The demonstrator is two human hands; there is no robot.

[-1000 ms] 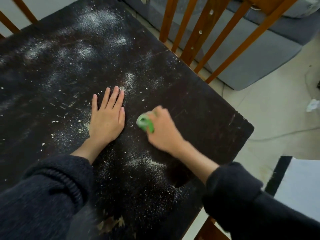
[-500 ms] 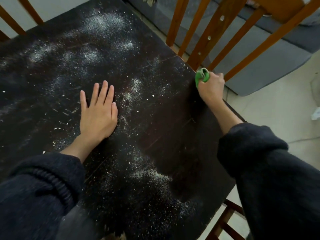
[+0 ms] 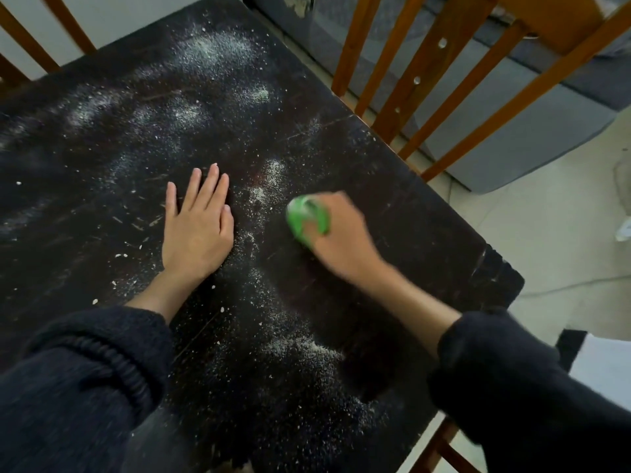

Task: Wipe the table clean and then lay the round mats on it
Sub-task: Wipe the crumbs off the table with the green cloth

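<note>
A dark wooden table [image 3: 426, 213] is dusted with white powder and crumbs [image 3: 215, 52], thickest at the far side and near the front edge. My left hand [image 3: 196, 230] lies flat on the tabletop, fingers together and pointing away. To its right, my right hand [image 3: 341, 238] is closed around a bunched green cloth [image 3: 307, 220] pressed on the table surface; the hand is motion-blurred. A darker, cleaner patch lies right of the cloth. No round mats are in view.
A wooden chair back [image 3: 444, 63] stands close to the table's right edge, with a grey sofa [image 3: 546, 107] behind it. More chair slats [image 3: 44, 39] show at the far left. Pale tiled floor [image 3: 546, 233] lies to the right, with a chair frame [image 3: 440, 445] below the near corner.
My right hand has swept the green cloth back from the table's right edge towards the middle, beside my left hand. My left hand has stayed flat in place.
</note>
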